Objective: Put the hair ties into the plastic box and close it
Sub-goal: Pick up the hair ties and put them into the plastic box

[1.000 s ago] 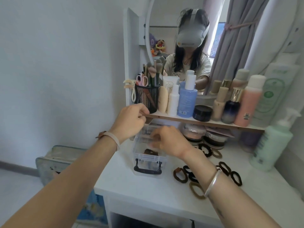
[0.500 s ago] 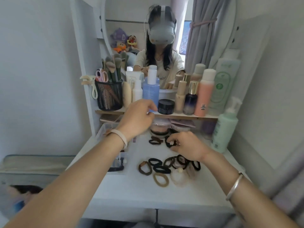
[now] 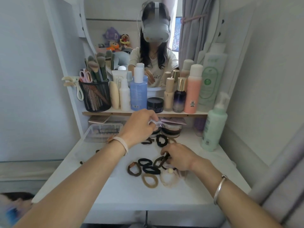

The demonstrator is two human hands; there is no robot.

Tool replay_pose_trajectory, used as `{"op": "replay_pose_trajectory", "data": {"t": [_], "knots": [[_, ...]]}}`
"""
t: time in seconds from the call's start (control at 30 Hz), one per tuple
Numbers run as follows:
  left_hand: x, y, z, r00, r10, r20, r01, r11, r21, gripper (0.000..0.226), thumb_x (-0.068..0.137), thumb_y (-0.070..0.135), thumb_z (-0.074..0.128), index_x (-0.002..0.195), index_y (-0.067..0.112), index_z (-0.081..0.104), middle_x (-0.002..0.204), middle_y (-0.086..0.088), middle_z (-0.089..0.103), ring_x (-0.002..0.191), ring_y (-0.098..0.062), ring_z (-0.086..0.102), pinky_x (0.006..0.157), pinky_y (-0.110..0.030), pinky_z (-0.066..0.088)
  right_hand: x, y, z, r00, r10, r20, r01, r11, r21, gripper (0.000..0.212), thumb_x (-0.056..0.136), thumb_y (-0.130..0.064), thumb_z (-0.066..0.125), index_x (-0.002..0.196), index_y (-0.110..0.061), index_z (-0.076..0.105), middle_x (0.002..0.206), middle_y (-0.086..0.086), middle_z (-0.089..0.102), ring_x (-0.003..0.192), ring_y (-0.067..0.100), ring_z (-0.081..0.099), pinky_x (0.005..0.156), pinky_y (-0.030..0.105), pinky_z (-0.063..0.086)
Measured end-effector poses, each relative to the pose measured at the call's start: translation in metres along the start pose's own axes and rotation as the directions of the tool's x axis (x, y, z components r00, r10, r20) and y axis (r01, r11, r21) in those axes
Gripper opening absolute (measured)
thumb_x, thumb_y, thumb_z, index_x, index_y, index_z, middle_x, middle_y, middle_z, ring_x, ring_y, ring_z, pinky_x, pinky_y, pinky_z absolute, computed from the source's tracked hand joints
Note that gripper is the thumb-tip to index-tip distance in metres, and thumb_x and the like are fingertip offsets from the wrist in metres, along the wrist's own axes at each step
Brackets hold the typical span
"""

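The right hand (image 3: 178,157) had its fingers pinched on a dark hair tie (image 3: 162,160) in the pile on the counter (image 3: 115,191); the left hand (image 3: 139,125) gripped clear plastic, likely the lid, beyond the pile, freeing the plastic box (image 3: 102,132) left of it

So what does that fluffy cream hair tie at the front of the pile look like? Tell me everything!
The fluffy cream hair tie is a pale, puffy scrunchie, soft and fuzzy looking, with a small round cream ball on top. It lies flat on the white table, at the near edge of the pile. A tan hair tie lies right beside it on the left, and the right hand reaches into the pile just behind it.
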State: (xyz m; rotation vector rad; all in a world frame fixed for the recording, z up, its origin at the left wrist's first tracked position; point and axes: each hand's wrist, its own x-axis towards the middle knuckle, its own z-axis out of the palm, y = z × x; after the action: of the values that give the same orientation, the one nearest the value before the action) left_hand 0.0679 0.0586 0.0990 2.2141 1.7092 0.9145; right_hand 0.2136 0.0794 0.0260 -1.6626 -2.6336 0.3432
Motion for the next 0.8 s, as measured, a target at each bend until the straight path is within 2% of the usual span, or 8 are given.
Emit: {"op": "replay_pose_trajectory", "data": {"t": [0.1, 0.23, 0.37, 0.5, 0.6, 0.8], "knots": [[-0.002, -0.004, 0.004, 0.999, -0.011, 0.038, 0.010, 1.000, 0.010, 0.022, 0.087, 0.004, 0.048, 0.104, 0.010, 0.062, 0.119, -0.009, 0.060, 0.113, -0.021, 0.055, 0.096, -0.032, 0.042, 0.002, -0.002, -0.002, 0.999, 0.003, -0.054, -0.004, 1.000, -0.007, 0.028, 0.084, -0.005, 0.051, 0.109, -0.010, 0.062, 0.118, 0.016, 0.060, 0.106, 0.030, 0.055, 0.085, 0.037, 0.048], [-0.005, -0.017, 0.017, 0.984, -0.025, 0.174, 0.007, 0.995, 0.104, 0.026, 0.085, 0.005, 0.052, 0.109, 0.013, 0.060, 0.122, -0.006, 0.061, 0.114, -0.021, 0.055, 0.101, -0.037, 0.044, 0.003, -0.002, -0.018, 0.971, 0.032, -0.239, -0.017, 0.998, 0.066, 0.026, 0.086, -0.009, 0.053, 0.111, -0.012, 0.062, 0.119, 0.014, 0.061, 0.109, 0.030, 0.057, 0.090, 0.038, 0.048], [-0.013, -0.029, 0.037, 0.928, -0.078, 0.365, 0.002, 0.979, 0.203, 0.037, 0.086, 0.012, 0.054, 0.123, 0.015, 0.052, 0.132, -0.007, 0.054, 0.121, -0.023, 0.049, 0.104, -0.037, 0.042, -0.001, -0.006, -0.040, 0.907, 0.052, -0.417, -0.005, 0.994, 0.112, 0.026, 0.087, -0.012, 0.057, 0.112, -0.013, 0.062, 0.119, 0.011, 0.059, 0.113, 0.026, 0.054, 0.092, 0.033, 0.042], [-0.020, -0.035, 0.051, 0.859, -0.117, 0.498, -0.038, 0.956, 0.290, 0.049, 0.087, 0.007, 0.048, 0.134, 0.019, 0.038, 0.141, -0.009, 0.042, 0.128, -0.026, 0.041, 0.106, -0.038, 0.039, -0.006, -0.014, -0.057, 0.868, 0.046, -0.494, 0.038, 0.987, 0.159, 0.024, 0.086, -0.014, 0.059, 0.110, -0.013, 0.064, 0.114, 0.010, 0.061, 0.109, 0.026, 0.055, 0.092, 0.034, 0.042], [-0.023, -0.036, 0.056, 0.843, -0.091, 0.531, -0.092, 0.947, 0.308, 0.051, 0.087, 0.000, 0.042, 0.133, 0.021, 0.040, 0.132, -0.014, 0.048, 0.119, -0.031, 0.047, 0.098, -0.039, 0.044, -0.008, -0.020, -0.062, 0.861, 0.032, -0.507, 0.066, 0.983, 0.174, 0.023, 0.086, -0.016, 0.060, 0.108, -0.012, 0.065, 0.112, 0.011, 0.061, 0.107, 0.026, 0.056, 0.092, 0.034, 0.043], [-0.025, -0.032, 0.056, 0.880, -0.035, 0.473, -0.102, 0.960, 0.261, 0.038, 0.084, -0.007, 0.042, 0.112, 0.010, 0.062, 0.122, -0.013, 0.059, 0.113, -0.028, 0.053, 0.092, -0.030, 0.043, -0.008, -0.025, -0.062, 0.869, 0.019, -0.494, 0.073, 0.983, 0.166, 0.022, 0.085, -0.016, 0.061, 0.107, -0.012, 0.066, 0.111, 0.010, 0.062, 0.106, 0.025, 0.056, 0.093, 0.036, 0.045]]}}
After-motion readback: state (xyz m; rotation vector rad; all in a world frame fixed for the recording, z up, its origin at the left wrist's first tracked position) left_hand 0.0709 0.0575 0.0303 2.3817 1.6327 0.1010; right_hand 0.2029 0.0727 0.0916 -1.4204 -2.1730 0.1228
